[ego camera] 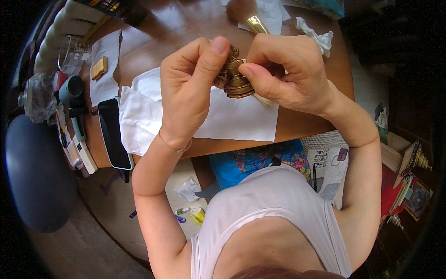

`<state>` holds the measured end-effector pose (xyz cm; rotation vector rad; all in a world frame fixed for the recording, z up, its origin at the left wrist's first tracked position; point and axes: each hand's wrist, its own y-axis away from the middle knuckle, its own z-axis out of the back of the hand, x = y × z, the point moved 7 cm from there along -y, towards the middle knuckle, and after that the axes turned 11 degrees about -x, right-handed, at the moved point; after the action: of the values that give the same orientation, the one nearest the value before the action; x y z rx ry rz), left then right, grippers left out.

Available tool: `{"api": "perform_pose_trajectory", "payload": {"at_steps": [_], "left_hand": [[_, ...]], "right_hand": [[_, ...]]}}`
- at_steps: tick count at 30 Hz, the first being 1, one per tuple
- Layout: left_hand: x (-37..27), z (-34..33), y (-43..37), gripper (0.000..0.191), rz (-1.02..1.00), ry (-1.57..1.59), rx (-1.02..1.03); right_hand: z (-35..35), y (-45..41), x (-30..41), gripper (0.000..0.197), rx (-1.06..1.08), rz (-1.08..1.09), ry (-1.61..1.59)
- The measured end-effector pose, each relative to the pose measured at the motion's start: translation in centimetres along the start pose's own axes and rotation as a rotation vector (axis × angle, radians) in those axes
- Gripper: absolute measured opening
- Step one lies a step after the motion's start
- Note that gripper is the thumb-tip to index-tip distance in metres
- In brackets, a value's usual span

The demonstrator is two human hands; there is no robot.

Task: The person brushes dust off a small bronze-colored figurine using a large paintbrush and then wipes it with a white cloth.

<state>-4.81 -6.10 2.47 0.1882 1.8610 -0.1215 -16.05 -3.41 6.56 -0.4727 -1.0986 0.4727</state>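
My left hand (190, 75) grips a small brass figurine (238, 78) with a rounded, stepped base, held over the table. Its upper part is partly covered by my left thumb. At the figurine's right side, my right hand (291, 69) is curled, thumb and forefinger close together at the metal. Whatever may be in that pinch is hidden. Pale bristles (263, 100) show just below my right hand; whether they belong to something held or lying there I cannot tell. White paper or cloth sheets (240, 120) lie under both hands.
A large makeup brush (256, 22) and crumpled tissue (318, 36) lie at the back. Leftward are a wooden block (99, 68) on a grey cloth (104, 87), a smartphone (114, 132) and a handheld grey-green device (71, 90). The wooden table's front edge (223, 148) is near my body.
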Motion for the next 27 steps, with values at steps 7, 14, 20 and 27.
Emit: {"api": "perform_pose_trajectory", "payload": {"at_steps": [7, 14, 20, 27], "left_hand": [[-0.5, -0.4, 0.1, 0.024, -0.001, 0.025, 0.056], [-0.4, -0.4, 0.0, 0.025, -0.059, -0.023, 0.129], [-0.3, -0.2, 0.2, 0.025, 0.006, -0.007, 0.011], [0.0, -0.7, 0.2, 0.021, 0.063, 0.072, 0.059]], "right_hand": [[0.2, -0.3, -0.5, 0.015, 0.012, -0.126, -0.096], [0.0, -0.2, 0.7, 0.011, 0.06, 0.041, 0.004], [-0.2, 0.0, 0.2, 0.011, 0.058, -0.01, -0.053], [0.2, -0.4, -1.1, 0.014, 0.038, -0.169, -0.133]]}}
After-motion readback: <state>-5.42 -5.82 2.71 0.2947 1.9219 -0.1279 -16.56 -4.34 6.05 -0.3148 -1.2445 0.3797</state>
